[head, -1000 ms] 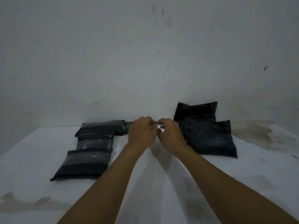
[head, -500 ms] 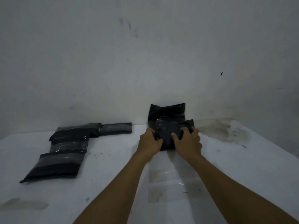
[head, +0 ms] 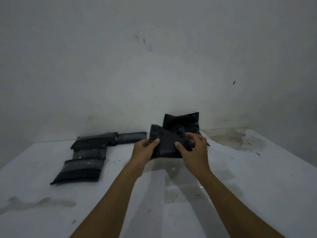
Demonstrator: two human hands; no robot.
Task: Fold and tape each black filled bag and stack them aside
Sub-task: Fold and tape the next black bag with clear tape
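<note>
A black filled bag (head: 167, 142) is lifted a little above the white table, held between both hands. My left hand (head: 145, 149) grips its left edge with the thumb on top. My right hand (head: 193, 147) grips its right side, fingers curled over the upper face. Behind it another black bag (head: 184, 121) leans against the wall with its open flap upright. To the left, several folded and taped black bags (head: 85, 157) lie in an overlapping row, and one more taped bag (head: 131, 137) lies by the wall.
The white table (head: 240, 177) runs from the wall toward me, with brown stains at its back right (head: 231, 136) and front left (head: 39, 202). A grey wall (head: 154, 66) closes the far side. No tape roll is in view.
My hands went from meeting in mid-air at the centre to the bag pile at the right. They took hold of the front bag and have lifted it off the pile toward me.
</note>
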